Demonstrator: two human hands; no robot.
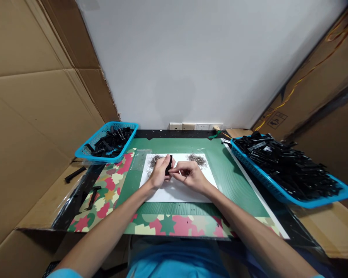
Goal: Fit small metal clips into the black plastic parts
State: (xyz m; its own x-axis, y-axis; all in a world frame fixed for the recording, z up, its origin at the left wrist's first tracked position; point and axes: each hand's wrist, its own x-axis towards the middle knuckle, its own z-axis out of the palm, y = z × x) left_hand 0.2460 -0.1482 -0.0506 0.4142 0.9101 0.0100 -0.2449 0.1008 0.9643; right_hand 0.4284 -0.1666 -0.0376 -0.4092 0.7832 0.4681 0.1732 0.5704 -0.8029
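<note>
My left hand (159, 172) is closed around a small black plastic part (169, 163), held upright over a white sheet (174, 191). My right hand (190, 175) is beside it, fingers pinched together at the part's lower end; whatever they pinch is too small to make out. Two heaps of tiny dark metal pieces lie on the sheet's far edge, one heap on the left (154, 159) and one on the right (197, 158).
A green mat (234, 181) covers the table. A blue basket (88, 151) at the left holds several black parts. A larger blue basket (313, 200) at the right is piled with them. Loose black parts (75, 174) lie at the left. Cardboard walls stand on both sides.
</note>
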